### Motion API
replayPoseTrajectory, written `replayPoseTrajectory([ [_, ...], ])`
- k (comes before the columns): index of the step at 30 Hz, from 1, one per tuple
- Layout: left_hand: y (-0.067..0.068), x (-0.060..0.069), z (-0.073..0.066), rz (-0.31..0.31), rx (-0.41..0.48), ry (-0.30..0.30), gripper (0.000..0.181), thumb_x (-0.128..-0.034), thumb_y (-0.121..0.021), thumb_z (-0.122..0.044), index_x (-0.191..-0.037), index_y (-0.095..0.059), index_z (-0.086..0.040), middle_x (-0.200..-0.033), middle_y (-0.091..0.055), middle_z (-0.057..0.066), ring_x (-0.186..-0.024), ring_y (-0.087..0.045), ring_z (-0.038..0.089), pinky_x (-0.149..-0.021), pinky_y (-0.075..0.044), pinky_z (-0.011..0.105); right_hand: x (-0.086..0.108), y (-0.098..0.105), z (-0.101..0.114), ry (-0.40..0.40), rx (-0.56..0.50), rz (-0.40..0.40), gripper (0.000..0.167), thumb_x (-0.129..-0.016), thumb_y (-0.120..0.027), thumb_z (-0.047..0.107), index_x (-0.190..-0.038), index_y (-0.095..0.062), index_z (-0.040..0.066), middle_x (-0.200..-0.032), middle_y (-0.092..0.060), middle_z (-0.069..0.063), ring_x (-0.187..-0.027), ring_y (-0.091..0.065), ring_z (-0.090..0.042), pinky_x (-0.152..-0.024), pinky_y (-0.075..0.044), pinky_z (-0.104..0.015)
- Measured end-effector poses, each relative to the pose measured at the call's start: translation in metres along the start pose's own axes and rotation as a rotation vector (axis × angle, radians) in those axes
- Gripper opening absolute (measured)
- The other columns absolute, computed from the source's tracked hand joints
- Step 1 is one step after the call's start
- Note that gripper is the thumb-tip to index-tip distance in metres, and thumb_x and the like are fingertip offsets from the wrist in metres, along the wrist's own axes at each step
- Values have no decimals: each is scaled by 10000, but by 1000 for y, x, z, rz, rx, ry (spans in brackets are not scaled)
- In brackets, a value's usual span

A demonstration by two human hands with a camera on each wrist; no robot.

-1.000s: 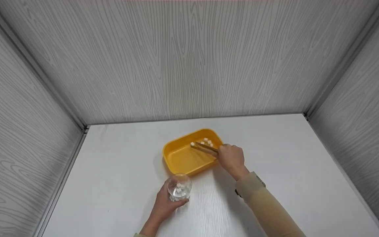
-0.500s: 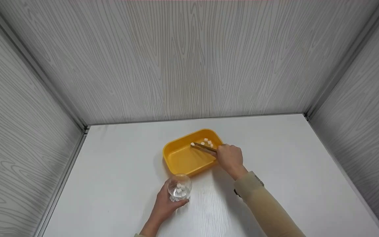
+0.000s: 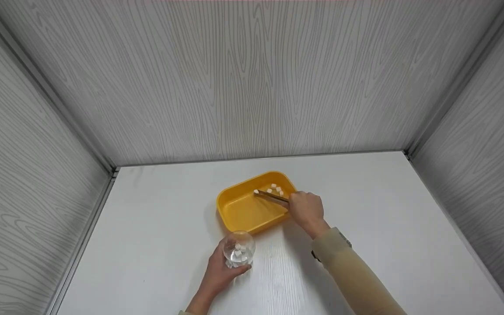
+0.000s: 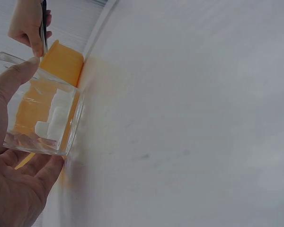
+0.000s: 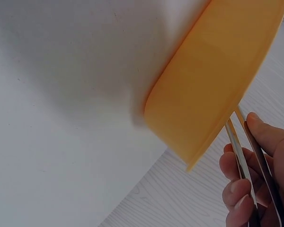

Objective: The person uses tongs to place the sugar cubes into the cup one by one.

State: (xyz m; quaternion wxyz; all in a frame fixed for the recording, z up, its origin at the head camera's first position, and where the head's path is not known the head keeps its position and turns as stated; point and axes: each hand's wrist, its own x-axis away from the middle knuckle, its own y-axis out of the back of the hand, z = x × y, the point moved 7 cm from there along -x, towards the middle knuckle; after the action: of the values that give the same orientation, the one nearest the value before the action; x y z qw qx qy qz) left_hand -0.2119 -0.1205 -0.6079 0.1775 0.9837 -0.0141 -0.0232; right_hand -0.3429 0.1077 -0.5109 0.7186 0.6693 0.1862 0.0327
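Note:
My left hand (image 3: 220, 270) grips a clear drinking glass (image 4: 42, 106) that stands just in front of the yellow tray (image 3: 239, 209). Several small white cubes (image 3: 238, 252) lie inside the glass. Between the thumb and fingers of my right hand (image 3: 306, 212) is a pair of metal tweezers (image 5: 255, 163), reaching over the tray's right side. Its tips meet at one white cube (image 3: 256, 191) inside the tray. More white cubes (image 3: 278, 189) lie at the tray's back right. In the right wrist view the tray wall hides the tips.
The white table (image 3: 155, 245) runs back to a grey wood-grain panel (image 3: 252, 87). Similar panels stand at the left (image 3: 24, 175) and right (image 3: 479, 175) sides.
The tweezers' arms have closed together at the white cube, and my right hand has shifted very slightly left. My left hand and the glass stay in place.

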Motion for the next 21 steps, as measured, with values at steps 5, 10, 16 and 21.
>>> replayPoseTrajectory([
  [5, 1, 1, 1, -1, 21, -35, 993, -655, -911, -283, -1449, -377, -16, -1421, -493, 154, -1337, -428, 335, -1144, -307, 488, 2, 0, -3, -15, -20, 13, 485, -872, -687, 488, -883, -754, 8, -660, -633, -102, -495, -535, -220, -440, -510, -405],
  [10, 1, 1, 0, 3, 20, -32, 998, -662, -908, -299, -1454, -369, -18, -1426, -487, 156, -1340, -423, 341, -1143, -308, 492, 6, 4, -5, -12, -38, 0, 474, -867, -693, 484, -885, -755, 14, -677, -646, -107, -500, -557, -232, -437, -511, -415],
  [16, 0, 0, 3, 1, 24, -11, 1000, -660, -910, -276, -1459, -365, -22, -1441, -472, 160, -1357, -401, 356, -1152, -289, 491, 16, 17, -6, 15, -67, -42, 438, -859, -713, 461, -849, -756, 25, -630, -622, -77, -470, -549, -226, -399, -492, -380],
  [21, 0, -1, 4, -2, 26, -3, 995, -658, -912, -261, -1457, -369, -27, -1441, -474, 158, -1361, -398, 352, -1156, -283, 485, 26, 31, -4, 54, -95, -98, 425, -855, -712, 464, -794, -750, 45, -580, -583, -48, -425, -496, -189, -360, -443, -338],
])
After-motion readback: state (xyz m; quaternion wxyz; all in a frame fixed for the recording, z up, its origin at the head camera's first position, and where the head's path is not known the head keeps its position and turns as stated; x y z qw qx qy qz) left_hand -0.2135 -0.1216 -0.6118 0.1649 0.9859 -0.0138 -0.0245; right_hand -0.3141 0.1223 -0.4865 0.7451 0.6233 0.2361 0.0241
